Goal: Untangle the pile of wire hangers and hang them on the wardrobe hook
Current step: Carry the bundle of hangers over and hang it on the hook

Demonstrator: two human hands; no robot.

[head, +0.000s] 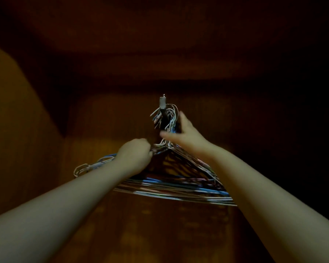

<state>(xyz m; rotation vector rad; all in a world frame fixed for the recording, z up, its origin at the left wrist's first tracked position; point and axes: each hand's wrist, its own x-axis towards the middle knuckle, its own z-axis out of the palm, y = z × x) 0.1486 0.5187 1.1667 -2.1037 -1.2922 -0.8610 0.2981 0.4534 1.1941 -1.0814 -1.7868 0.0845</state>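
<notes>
Curled tight, the left hand [136,153] grips the hangers [179,185] at their left shoulder, just below the necks, I think to keep the bundle steady. The right hand [181,134] is at the necks with thumb and forefinger stretched; whether it pinches them, I cannot tell. The hanger tops crowd round the hook [162,103], so little room seems free there. Behind is the dark wooden wall [103,120]. Some wire corners stick out behind the left forearm.
</notes>
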